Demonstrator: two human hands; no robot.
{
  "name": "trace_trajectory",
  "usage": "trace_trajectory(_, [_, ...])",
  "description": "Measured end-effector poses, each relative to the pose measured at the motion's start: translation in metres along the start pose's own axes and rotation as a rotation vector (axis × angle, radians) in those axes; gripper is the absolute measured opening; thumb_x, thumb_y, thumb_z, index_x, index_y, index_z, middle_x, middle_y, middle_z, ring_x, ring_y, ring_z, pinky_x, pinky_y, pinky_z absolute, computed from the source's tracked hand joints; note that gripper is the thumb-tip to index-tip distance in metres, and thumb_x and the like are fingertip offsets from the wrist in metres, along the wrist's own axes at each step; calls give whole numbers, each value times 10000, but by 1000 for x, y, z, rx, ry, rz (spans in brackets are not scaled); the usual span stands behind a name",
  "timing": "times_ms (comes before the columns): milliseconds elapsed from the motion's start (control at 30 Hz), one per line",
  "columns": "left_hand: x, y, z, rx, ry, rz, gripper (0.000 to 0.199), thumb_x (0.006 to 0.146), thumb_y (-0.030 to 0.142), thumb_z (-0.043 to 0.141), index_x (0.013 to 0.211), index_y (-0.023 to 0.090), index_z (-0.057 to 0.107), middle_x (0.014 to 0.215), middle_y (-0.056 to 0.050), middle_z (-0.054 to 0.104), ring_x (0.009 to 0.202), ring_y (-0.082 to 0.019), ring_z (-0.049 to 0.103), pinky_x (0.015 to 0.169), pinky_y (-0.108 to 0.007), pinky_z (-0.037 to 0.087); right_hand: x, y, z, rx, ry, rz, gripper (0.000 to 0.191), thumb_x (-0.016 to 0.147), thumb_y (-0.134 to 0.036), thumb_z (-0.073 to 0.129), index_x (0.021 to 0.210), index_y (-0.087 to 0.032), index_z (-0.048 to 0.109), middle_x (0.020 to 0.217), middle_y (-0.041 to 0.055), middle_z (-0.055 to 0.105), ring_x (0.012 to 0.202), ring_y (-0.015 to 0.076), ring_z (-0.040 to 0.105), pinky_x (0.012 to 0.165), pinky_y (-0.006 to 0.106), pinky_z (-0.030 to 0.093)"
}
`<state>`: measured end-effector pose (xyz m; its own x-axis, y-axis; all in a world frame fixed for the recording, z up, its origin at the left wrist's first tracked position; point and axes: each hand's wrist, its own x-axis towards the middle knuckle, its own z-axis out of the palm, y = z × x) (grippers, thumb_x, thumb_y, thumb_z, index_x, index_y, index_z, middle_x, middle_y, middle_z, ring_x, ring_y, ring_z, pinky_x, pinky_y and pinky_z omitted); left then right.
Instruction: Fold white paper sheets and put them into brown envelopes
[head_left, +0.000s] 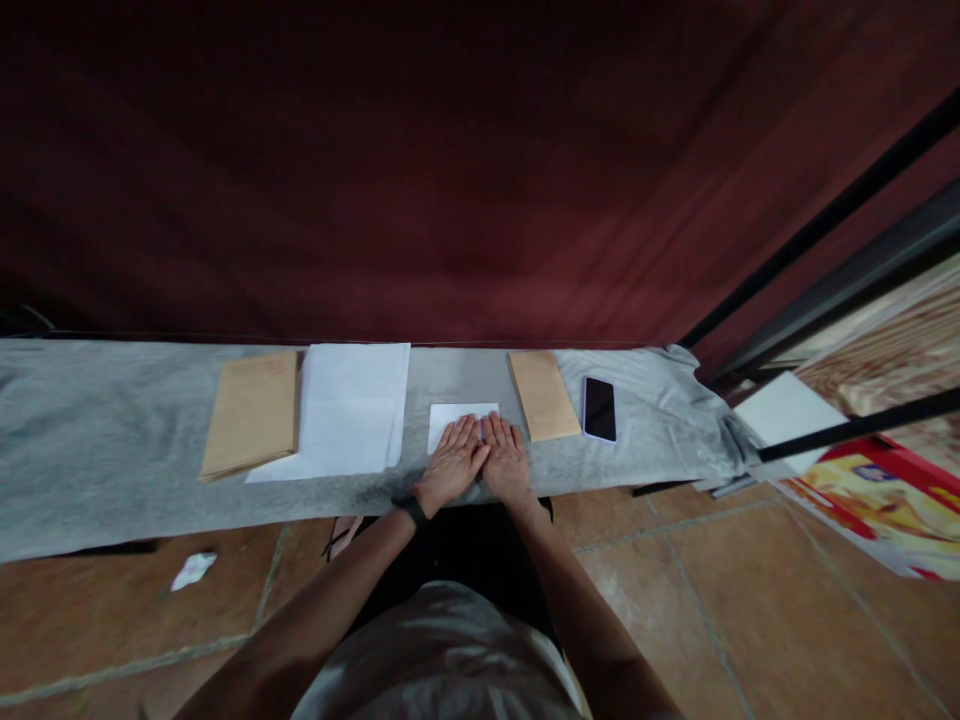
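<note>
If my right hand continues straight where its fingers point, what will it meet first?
Past the white paper under your right hand, across the grey cloth, probably the dark red surface; depth is unclear.

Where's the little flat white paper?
In the head view, the little flat white paper lies just below centre on the gray cloth, partly under the left hand and right hand.

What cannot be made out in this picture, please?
Head view:
Small white paper: partly hidden under the left hand and right hand.
White sheets: partly covered by the larger brown paper.
Grey cloth: cut off by the picture's left edge.
Red printed package: cut off by the picture's right edge.
</note>
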<state>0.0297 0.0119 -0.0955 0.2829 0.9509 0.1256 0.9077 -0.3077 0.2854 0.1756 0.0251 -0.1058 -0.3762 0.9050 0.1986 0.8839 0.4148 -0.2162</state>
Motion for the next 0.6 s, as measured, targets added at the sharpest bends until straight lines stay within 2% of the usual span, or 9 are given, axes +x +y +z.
trace_trajectory(167, [10, -6, -1, 29, 9, -36, 665, 1033, 484, 291, 1548, 71, 363, 1621, -172, 362, 1543, -266, 252, 1265, -475, 227, 0, 0, 1, 8, 25, 10, 553, 1042, -272, 355, 1573, -117, 343, 1616, 135, 369, 1494, 267, 349, 1227, 467, 223])
trace_trajectory(333, [5, -21, -4, 70, 76, -84, 652, 1030, 441, 295, 1565, 70, 327, 1626, -172, 348, 1548, -264, 231, 1268, -471, 211, 1, -3, 0, 22, 58, 28, 541, 1065, -335, 339, 1560, -119, 372, 1605, 127, 392, 1473, 262, 385, 1221, 464, 249])
trace_trajectory(600, [-4, -28, -10, 156, 58, -203, 670, 1030, 424, 276, 1552, 8, 329, 1623, -199, 334, 1541, -286, 252, 1261, -473, 225, 0, -2, 0, 49, 109, 10, 540, 1061, -335, 392, 1552, -112, 385, 1590, 139, 413, 1469, 267, 395, 1213, 473, 275])
